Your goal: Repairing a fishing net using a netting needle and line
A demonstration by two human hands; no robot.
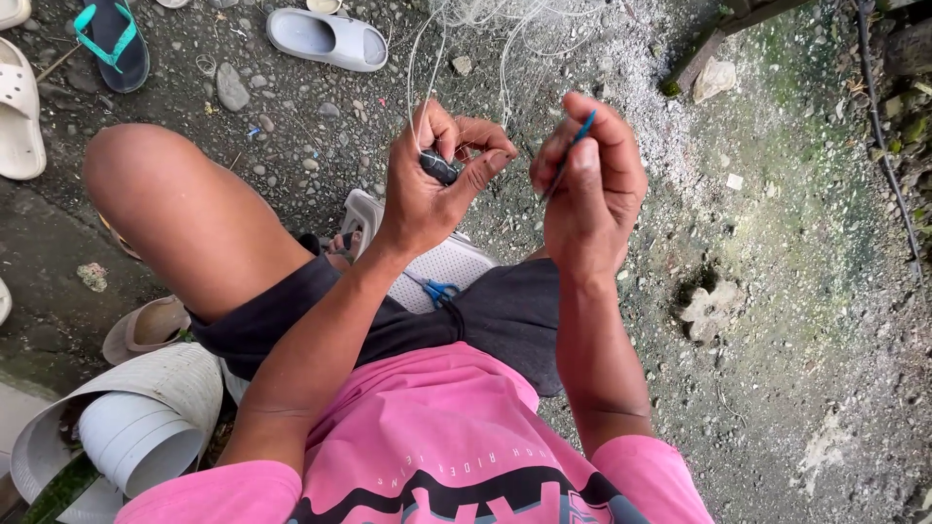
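Note:
My left hand [432, 180] is raised over the gravel, its fingers pinched on a small dark oval weight [439, 166] tied into a thin white fishing net [490, 39] that hangs down from the top of the view. Beside it, my right hand [592, 189] grips a slim blue netting needle [573, 150], tip pointing up by the fingers. The two hands are a few centimetres apart. Below them, small blue-handled scissors [442, 291] lie on a white perforated seat [442, 267] between my legs.
Sandals lie around: a grey slide [328, 39] at top, a teal flip-flop [115, 44] and a white sandal [17, 112] at left, a brown one [146, 328] by my thigh. Cut white pipes [126, 422] sit lower left. A black cable [888, 155] runs along the mossy right edge.

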